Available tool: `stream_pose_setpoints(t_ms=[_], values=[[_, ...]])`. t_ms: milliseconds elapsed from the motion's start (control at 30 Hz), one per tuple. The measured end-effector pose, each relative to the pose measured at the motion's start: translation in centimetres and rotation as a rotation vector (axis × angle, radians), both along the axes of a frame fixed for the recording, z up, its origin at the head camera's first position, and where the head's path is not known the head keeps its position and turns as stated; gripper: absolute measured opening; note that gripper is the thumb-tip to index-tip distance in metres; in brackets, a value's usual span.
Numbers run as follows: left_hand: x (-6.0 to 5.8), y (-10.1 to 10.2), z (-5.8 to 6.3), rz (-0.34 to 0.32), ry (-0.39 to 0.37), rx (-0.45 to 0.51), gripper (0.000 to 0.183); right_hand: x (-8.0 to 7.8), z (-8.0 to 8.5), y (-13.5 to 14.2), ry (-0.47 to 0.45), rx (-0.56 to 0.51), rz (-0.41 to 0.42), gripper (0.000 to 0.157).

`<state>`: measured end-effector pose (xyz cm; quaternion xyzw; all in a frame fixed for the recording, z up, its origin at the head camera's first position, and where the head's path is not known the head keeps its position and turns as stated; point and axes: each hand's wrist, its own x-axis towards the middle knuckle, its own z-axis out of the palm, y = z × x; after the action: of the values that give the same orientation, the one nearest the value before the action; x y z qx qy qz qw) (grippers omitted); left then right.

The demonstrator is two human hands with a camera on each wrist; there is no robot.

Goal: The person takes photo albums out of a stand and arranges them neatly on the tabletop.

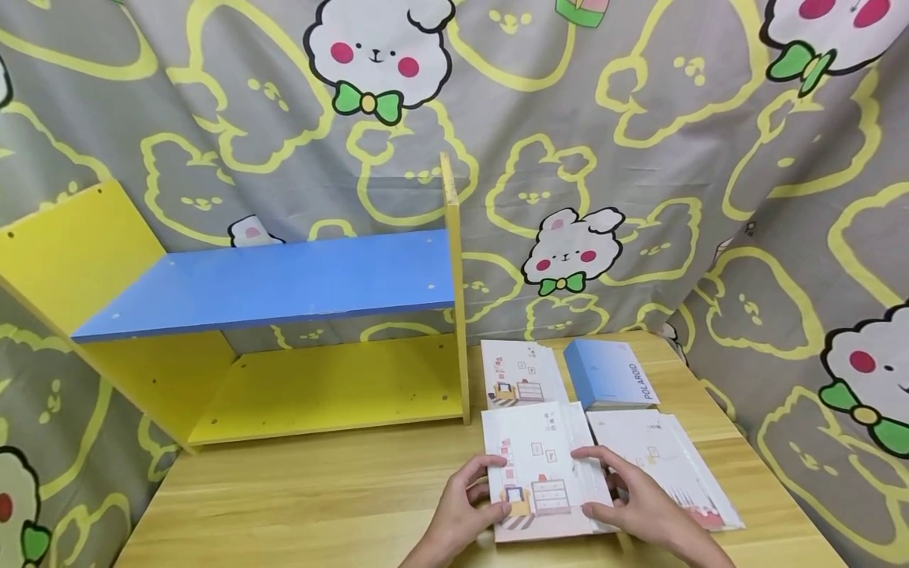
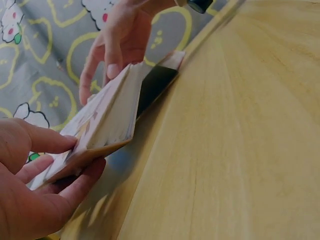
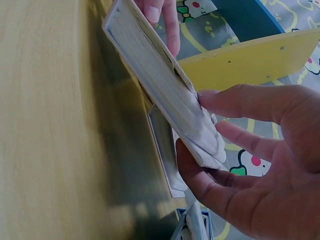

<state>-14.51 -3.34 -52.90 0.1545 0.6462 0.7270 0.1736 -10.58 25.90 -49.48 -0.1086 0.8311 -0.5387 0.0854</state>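
A white photo album (image 1: 529,450) with a drawn chest of drawers and small picture frames on its cover is held between both hands over the table's front part. My left hand (image 1: 461,505) grips its left edge, thumb on one cover and fingers on the other. At the right edge, my right hand (image 1: 639,505) pinches the album near its corner. The left wrist view has the album (image 2: 112,117) tilted above the wood, its page edges showing. From the right wrist, the thick page block of the album (image 3: 165,87) faces the camera, and the right hand (image 3: 260,150) holds one end.
Behind lies a similar album (image 1: 518,371); another white album (image 1: 660,457) lies to the right. A blue POLAROID album (image 1: 614,375) sits at the back right. On the left stands a yellow shelf unit (image 1: 341,386) with a blue board (image 1: 284,280). A patterned curtain (image 1: 497,197) hangs behind the table (image 1: 305,489).
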Motion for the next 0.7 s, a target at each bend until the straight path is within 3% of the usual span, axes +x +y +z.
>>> stream_pose_setpoints(t_ms=[267,700], values=[[0.12,0.01,-0.28,-0.022,0.026,-0.004,0.055,0.36,0.01,-0.11,0.006,0.083,-0.007,0.059],[0.36,-0.19,-0.24,-0.039,0.09,-0.118,0.052,0.9,-0.2,-0.33,-0.022,0.144,0.008,0.061]])
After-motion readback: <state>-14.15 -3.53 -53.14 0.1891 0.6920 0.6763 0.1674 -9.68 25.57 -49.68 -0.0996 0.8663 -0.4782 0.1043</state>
